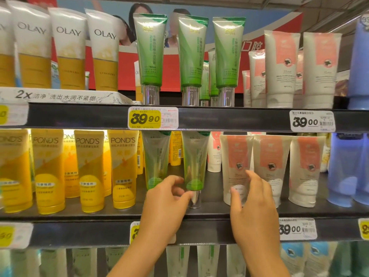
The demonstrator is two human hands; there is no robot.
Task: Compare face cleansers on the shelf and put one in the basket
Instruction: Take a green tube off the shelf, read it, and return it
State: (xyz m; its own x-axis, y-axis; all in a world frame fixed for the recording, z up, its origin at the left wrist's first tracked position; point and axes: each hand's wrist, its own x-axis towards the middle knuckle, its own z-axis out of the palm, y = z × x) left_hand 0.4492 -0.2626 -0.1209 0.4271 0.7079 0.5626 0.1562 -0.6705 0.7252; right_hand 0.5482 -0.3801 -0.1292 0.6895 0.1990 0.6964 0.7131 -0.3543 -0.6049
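Where both hands reach, the green tube (194,162) stands cap-down.

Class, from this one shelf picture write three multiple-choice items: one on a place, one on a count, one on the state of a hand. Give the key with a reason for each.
1. Where do the OLAY tubes stand?
A. top shelf, left
B. middle shelf, right
C. bottom shelf

2. How many green tubes stand in the front row of the top shelf?
A. one
B. three
C. five

3. What is the left hand doing?
A. hanging at the side
B. holding a price tag
C. reaching with curled fingers at the silver cap of a green tube

Key: 1 A, the OLAY tubes are upper left. 2 B, three stand side by side. 3 C, its fingers are at the cap; a firm grip cannot be told.
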